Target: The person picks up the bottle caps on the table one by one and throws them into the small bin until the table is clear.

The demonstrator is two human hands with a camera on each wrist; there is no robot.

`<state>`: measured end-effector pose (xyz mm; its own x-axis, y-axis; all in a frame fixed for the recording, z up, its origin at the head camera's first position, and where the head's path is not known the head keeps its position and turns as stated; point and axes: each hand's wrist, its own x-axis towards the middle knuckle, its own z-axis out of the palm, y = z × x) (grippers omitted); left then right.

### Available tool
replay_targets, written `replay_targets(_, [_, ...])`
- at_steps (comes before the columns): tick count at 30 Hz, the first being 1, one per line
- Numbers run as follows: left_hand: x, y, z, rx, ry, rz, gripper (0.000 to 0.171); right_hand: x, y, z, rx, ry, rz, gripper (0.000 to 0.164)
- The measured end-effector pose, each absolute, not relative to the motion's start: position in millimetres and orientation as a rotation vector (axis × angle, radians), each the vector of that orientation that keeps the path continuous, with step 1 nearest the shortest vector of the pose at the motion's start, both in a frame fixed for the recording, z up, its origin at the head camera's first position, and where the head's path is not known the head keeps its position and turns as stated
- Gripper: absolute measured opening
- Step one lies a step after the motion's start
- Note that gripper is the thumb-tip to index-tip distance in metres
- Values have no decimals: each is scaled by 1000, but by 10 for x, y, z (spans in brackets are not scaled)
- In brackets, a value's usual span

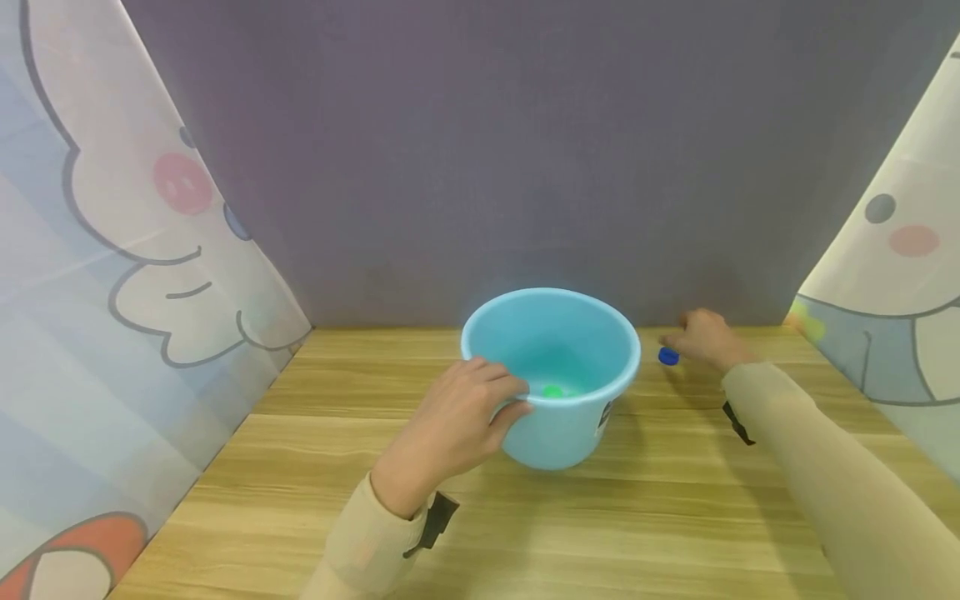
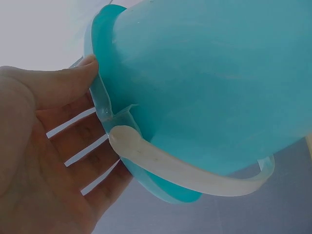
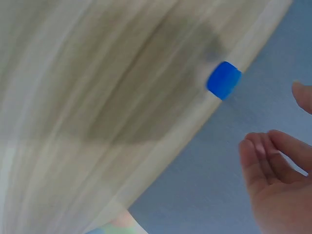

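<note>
A light blue plastic bucket (image 1: 558, 433) stands upright on the wooden table. At its near left rim my left hand (image 1: 457, 417) grips the edge, the thumb outside and the fingers over the lip. The left wrist view shows the thumb (image 2: 63, 87) on the rim beside the bucket's white handle (image 2: 190, 178). Inside the bucket lies a small bright green thing (image 1: 552, 391). To the right, a blue bottle cap (image 1: 668, 357) rests on the table. My right hand (image 1: 705, 337) is just above it, holding nothing; thumb and fingers are apart in the right wrist view.
A dark grey wall (image 1: 540, 150) rises behind the table's (image 1: 315, 492) far edge. Cartoon-printed cloths hang on the left (image 1: 112, 333) and right (image 1: 885, 275). A label (image 1: 604, 417) is on the bucket's right side.
</note>
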<state>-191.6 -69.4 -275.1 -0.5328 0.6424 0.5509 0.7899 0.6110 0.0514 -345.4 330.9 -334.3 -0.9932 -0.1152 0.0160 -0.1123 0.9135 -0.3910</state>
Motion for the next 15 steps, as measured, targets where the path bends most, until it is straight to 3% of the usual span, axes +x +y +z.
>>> replay_targets(8, [-1897, -701, -2747, -1125, -2364, -407, 10, -3413, 3295, -3482, -185, 2981, -551, 71])
replay_targets(15, [-1896, -708, -2742, -1130, -2354, -406, 10, -3451, 3286, -3573, -219, 2978, -556, 62])
